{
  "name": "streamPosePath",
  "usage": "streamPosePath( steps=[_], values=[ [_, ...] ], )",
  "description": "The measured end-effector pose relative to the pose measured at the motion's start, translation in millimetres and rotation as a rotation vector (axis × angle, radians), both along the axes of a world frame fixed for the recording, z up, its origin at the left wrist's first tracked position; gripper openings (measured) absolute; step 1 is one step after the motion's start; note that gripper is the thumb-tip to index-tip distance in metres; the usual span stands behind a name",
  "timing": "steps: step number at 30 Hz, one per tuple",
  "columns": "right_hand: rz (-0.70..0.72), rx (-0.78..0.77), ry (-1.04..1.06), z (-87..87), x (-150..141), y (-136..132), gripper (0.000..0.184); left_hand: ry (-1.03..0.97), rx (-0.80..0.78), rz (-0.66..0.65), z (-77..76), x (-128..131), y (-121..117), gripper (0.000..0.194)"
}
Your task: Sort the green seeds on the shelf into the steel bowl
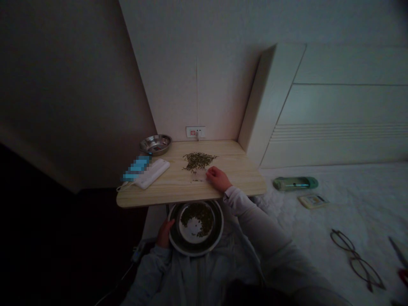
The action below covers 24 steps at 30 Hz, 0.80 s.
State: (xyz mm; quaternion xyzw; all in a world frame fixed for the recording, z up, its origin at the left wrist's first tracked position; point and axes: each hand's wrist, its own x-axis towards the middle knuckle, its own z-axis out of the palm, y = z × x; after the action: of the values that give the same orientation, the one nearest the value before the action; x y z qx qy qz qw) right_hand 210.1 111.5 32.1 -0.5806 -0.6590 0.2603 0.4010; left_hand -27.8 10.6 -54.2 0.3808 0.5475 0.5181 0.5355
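Note:
On the wooden tabletop lies a loose heap of small dark green grains [200, 160]. Just in front of it my right hand [218, 177] is closed, its fingers pinching a small see-through piece that looks like clear plastic [199, 174]. A few grains lie around this piece. Below the table's front edge, over my lap, my left hand [165, 233] grips the left rim of a round metal bowl [219, 231]. More grains form a ring over the bowl's pale bottom. The fingers under the bowl are hidden.
A steel bowl [157, 145] stands at the tabletop's [178, 193] back left, beside a blurred-out blue screen [137, 167] and a white power strip [153, 173]. On the bed at right lie a green bottle [296, 183], a small flat packet [313, 201], glasses [353, 254] and red-handled scissors [402, 274].

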Motion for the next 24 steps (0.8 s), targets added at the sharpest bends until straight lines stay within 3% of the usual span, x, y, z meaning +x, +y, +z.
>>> streamPosePath(
  steps=[4,11,20,24],
  values=[
    [0.019,0.022,0.021,0.3,-2,7,0.016,0.018,0.006,0.0,0.0,-3,-1,0.018],
    [0.049,0.049,-0.054,5.0,-6,9,0.02,-0.132,-0.085,-0.004,14.7,7,-1,0.028],
    [0.077,0.047,-0.097,4.6,-7,2,0.02,-0.197,-0.115,0.028,11.3,9,0,0.029],
    [0.061,0.021,-0.051,4.6,-8,2,0.02,-0.222,-0.108,0.01,18.5,11,-2,0.028]
  ],
)
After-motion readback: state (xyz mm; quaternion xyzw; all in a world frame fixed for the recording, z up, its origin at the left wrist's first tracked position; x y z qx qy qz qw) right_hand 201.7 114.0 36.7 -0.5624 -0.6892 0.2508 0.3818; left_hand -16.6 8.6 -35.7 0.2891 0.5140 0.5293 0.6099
